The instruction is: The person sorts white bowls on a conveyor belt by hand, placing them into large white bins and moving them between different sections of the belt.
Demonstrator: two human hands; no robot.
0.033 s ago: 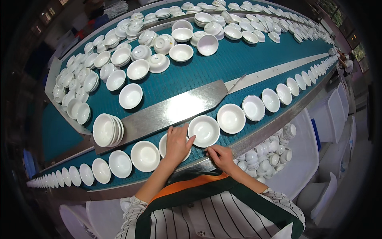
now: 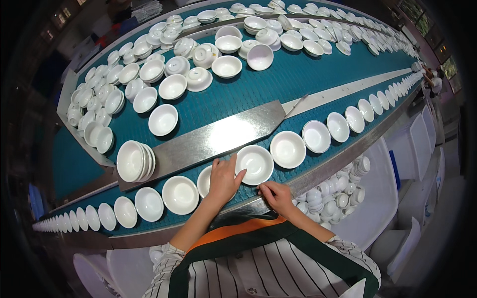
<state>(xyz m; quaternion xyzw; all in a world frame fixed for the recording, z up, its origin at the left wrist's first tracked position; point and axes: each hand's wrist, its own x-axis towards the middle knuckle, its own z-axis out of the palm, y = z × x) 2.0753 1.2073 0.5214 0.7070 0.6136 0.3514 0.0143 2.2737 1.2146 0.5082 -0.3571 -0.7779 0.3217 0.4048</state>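
White bowls stand in a single row along the narrow near strip of a teal conveyor belt. My left hand (image 2: 223, 181) reaches over this row, fingers spread and thumb out, partly covering one bowl (image 2: 204, 182). Its thumb and fingertips lie at the left rim of another white bowl (image 2: 255, 166); whether they touch it I cannot tell. Close to that bowl's near rim, my right hand (image 2: 276, 196) rests at the belt's front edge. Its fingers are curled in, with nothing seen in them.
A steel divider plate (image 2: 223, 131) separates the near strip from the wide belt (image 2: 198, 111), where many bowls lie scattered. A stack of bowls (image 2: 131, 161) sits tipped on the plate's left end. Below right, a white bin (image 2: 380, 184) holds more bowls. Another person (image 2: 436, 82) stands far right.
Hardly anything differs. Bowls left of my left hand have shifted very slightly left, and my left hand is a touch farther right. My right hand is nearly still.
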